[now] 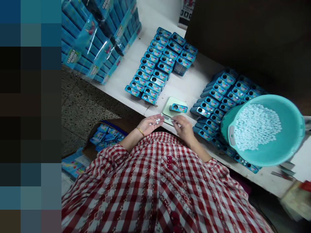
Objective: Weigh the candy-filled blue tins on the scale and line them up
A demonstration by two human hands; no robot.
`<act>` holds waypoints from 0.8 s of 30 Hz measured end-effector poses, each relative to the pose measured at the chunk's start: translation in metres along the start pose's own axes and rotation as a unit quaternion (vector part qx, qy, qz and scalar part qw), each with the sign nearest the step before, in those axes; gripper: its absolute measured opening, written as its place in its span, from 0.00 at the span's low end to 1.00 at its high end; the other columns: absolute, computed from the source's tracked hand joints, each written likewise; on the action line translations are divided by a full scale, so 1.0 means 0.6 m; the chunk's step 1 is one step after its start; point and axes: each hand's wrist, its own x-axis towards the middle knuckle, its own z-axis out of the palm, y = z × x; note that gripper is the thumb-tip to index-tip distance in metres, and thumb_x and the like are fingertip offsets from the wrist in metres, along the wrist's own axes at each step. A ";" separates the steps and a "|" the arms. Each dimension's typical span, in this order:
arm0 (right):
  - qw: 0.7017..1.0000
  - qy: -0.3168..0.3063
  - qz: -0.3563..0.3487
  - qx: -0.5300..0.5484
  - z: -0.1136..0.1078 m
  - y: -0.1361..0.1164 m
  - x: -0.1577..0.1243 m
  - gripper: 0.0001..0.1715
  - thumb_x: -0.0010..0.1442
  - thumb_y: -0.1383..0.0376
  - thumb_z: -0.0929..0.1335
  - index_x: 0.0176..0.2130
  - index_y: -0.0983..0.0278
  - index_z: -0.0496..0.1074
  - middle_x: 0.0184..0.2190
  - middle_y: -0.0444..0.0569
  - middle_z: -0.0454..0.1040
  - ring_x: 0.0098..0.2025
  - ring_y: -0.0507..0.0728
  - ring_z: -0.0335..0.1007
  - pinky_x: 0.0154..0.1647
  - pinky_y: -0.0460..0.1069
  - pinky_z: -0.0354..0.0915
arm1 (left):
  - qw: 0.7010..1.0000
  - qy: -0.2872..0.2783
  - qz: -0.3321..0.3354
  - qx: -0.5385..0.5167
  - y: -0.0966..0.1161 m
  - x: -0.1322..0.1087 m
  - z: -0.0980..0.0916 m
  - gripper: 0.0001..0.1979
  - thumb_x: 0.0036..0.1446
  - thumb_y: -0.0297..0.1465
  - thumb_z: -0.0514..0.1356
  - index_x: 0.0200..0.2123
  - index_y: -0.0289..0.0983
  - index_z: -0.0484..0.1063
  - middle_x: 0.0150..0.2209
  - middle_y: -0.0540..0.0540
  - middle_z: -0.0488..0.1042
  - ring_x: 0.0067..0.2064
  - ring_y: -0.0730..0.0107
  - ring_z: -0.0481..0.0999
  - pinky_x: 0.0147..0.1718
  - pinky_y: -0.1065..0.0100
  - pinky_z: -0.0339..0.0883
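On a small pale-green scale (167, 111) near the table's front edge lies a blue tin (178, 108) with a round hole in its printed top. My left hand (151, 124) is turned palm up beside the scale, fingers stretched out, and several small white candies (157, 120) rest on it. Just right of the scale's display, my right hand (183, 126) is closed, thumb and fingertips together. It is slightly blurred, and whatever its fingertips hold cannot be made out.
Rows of blue tins (152, 57) stand behind the scale, more tins (216, 94) to the right. A turquoise tub (289, 129) of white candies sits among these. Plastic-wrapped packs (89, 42) are stacked at left; a carton (89, 147) with blue packets stands below the table.
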 end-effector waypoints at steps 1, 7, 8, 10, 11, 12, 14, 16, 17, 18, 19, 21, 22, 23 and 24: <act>0.999 -0.046 -0.015 -0.007 0.014 -0.012 -0.003 0.13 0.61 0.63 0.62 0.45 0.59 0.72 0.41 0.51 0.73 0.44 0.57 0.68 0.45 0.54 0.67 | 1.000 -0.012 -0.011 0.004 -0.007 0.000 0.002 0.21 0.42 0.13 0.52 0.40 0.29 0.72 0.40 0.39 0.77 0.44 0.66 0.75 0.53 0.61 0.61; 0.984 -0.157 -0.037 -0.071 0.049 -0.028 -0.006 0.15 0.63 0.65 0.59 0.45 0.62 0.69 0.41 0.54 0.69 0.44 0.58 0.64 0.43 0.54 0.66 | 0.998 -0.042 -0.039 0.007 -0.028 0.003 0.014 0.23 0.42 0.12 0.52 0.41 0.31 0.73 0.39 0.41 0.77 0.42 0.69 0.75 0.49 0.65 0.62; 0.984 -0.159 -0.036 -0.069 0.046 -0.024 -0.004 0.14 0.63 0.66 0.59 0.44 0.63 0.69 0.40 0.54 0.69 0.43 0.57 0.65 0.43 0.53 0.66 | 0.998 -0.048 -0.044 0.007 -0.028 0.004 0.018 0.22 0.42 0.12 0.53 0.40 0.32 0.73 0.39 0.42 0.77 0.42 0.69 0.75 0.49 0.65 0.63; 0.985 -0.156 -0.023 -0.075 0.036 -0.015 0.002 0.11 0.62 0.67 0.60 0.41 0.64 0.69 0.37 0.53 0.69 0.39 0.56 0.65 0.40 0.51 0.66 | 0.997 -0.056 -0.047 0.004 -0.027 0.009 0.028 0.21 0.42 0.12 0.52 0.39 0.32 0.74 0.38 0.42 0.77 0.40 0.71 0.76 0.49 0.65 0.63; 0.985 -0.152 -0.013 -0.079 0.031 -0.011 0.005 0.09 0.61 0.67 0.61 0.38 0.64 0.69 0.35 0.52 0.68 0.37 0.56 0.65 0.38 0.50 0.65 | 0.997 -0.057 -0.045 0.002 -0.026 0.012 0.034 0.21 0.42 0.12 0.52 0.38 0.32 0.74 0.37 0.43 0.78 0.39 0.71 0.76 0.49 0.65 0.63; 0.986 -0.147 -0.005 -0.081 0.026 -0.009 0.009 0.07 0.60 0.67 0.61 0.36 0.64 0.68 0.34 0.52 0.68 0.36 0.55 0.65 0.36 0.50 0.65 | 0.997 -0.059 -0.042 -0.001 -0.024 0.015 0.040 0.20 0.42 0.12 0.52 0.37 0.31 0.74 0.37 0.43 0.78 0.39 0.72 0.76 0.49 0.66 0.63; 0.991 -0.120 0.005 -0.059 0.015 -0.004 0.017 0.05 0.58 0.68 0.63 0.34 0.64 0.68 0.32 0.51 0.68 0.35 0.55 0.64 0.35 0.49 0.65 | 0.998 -0.060 -0.034 -0.001 -0.021 0.022 0.051 0.20 0.41 0.12 0.53 0.36 0.31 0.75 0.36 0.42 0.78 0.39 0.72 0.76 0.50 0.66 0.62; 0.997 -0.072 0.012 -0.014 0.005 0.003 0.028 0.03 0.56 0.69 0.64 0.33 0.63 0.68 0.32 0.49 0.68 0.34 0.54 0.65 0.35 0.48 0.64 | 0.998 -0.063 -0.021 0.003 -0.015 0.029 0.058 0.19 0.42 0.12 0.53 0.37 0.30 0.74 0.37 0.41 0.78 0.39 0.71 0.76 0.51 0.64 0.61; 0.999 -0.045 0.017 0.004 0.000 0.007 0.034 0.03 0.55 0.69 0.64 0.33 0.63 0.68 0.31 0.48 0.69 0.33 0.53 0.65 0.34 0.48 0.64 | 0.998 -0.063 -0.013 0.005 -0.011 0.032 0.060 0.19 0.42 0.13 0.53 0.37 0.30 0.74 0.37 0.41 0.78 0.40 0.70 0.76 0.52 0.63 0.61; 0.999 -0.020 0.022 0.013 -0.004 0.013 0.042 0.04 0.55 0.70 0.64 0.33 0.63 0.68 0.31 0.48 0.69 0.32 0.52 0.65 0.34 0.47 0.64 | 0.998 -0.061 -0.005 0.007 -0.008 0.035 0.061 0.19 0.42 0.13 0.54 0.37 0.29 0.74 0.38 0.41 0.78 0.41 0.69 0.76 0.53 0.62 0.60; 1.000 0.001 0.029 0.012 -0.008 0.020 0.050 0.04 0.54 0.70 0.65 0.33 0.63 0.68 0.30 0.47 0.69 0.31 0.52 0.64 0.33 0.47 0.64 | 0.998 -0.057 0.000 0.009 -0.004 0.037 0.061 0.19 0.43 0.13 0.53 0.38 0.29 0.74 0.38 0.40 0.78 0.42 0.68 0.76 0.54 0.61 0.60; 0.999 0.027 0.043 -0.009 -0.013 0.034 0.066 0.04 0.54 0.70 0.65 0.32 0.63 0.69 0.29 0.47 0.68 0.29 0.52 0.64 0.32 0.47 0.63 | 0.999 -0.047 0.008 0.012 0.003 0.038 0.058 0.19 0.43 0.14 0.53 0.38 0.29 0.74 0.40 0.39 0.77 0.44 0.65 0.76 0.55 0.59 0.58; 0.998 0.034 0.050 -0.021 -0.014 0.040 0.073 0.04 0.53 0.70 0.65 0.31 0.63 0.69 0.29 0.47 0.68 0.29 0.52 0.64 0.32 0.48 0.63 | 0.999 -0.040 0.010 0.013 0.005 0.038 0.056 0.19 0.43 0.14 0.53 0.38 0.29 0.74 0.40 0.38 0.77 0.46 0.64 0.75 0.56 0.59 0.58; 0.997 0.038 0.057 -0.030 -0.015 0.046 0.079 0.04 0.53 0.70 0.65 0.31 0.63 0.70 0.29 0.47 0.68 0.30 0.52 0.64 0.33 0.48 0.63 | 0.999 -0.032 0.011 0.014 0.007 0.037 0.054 0.19 0.43 0.14 0.53 0.38 0.29 0.74 0.41 0.38 0.77 0.47 0.63 0.75 0.56 0.58 0.57; 0.997 0.039 0.064 -0.034 -0.015 0.051 0.083 0.05 0.52 0.70 0.65 0.32 0.63 0.70 0.29 0.47 0.69 0.30 0.52 0.64 0.33 0.48 0.63 | 1.000 -0.024 0.013 0.013 0.009 0.036 0.051 0.19 0.42 0.14 0.53 0.38 0.29 0.73 0.41 0.38 0.77 0.48 0.63 0.74 0.56 0.58 0.57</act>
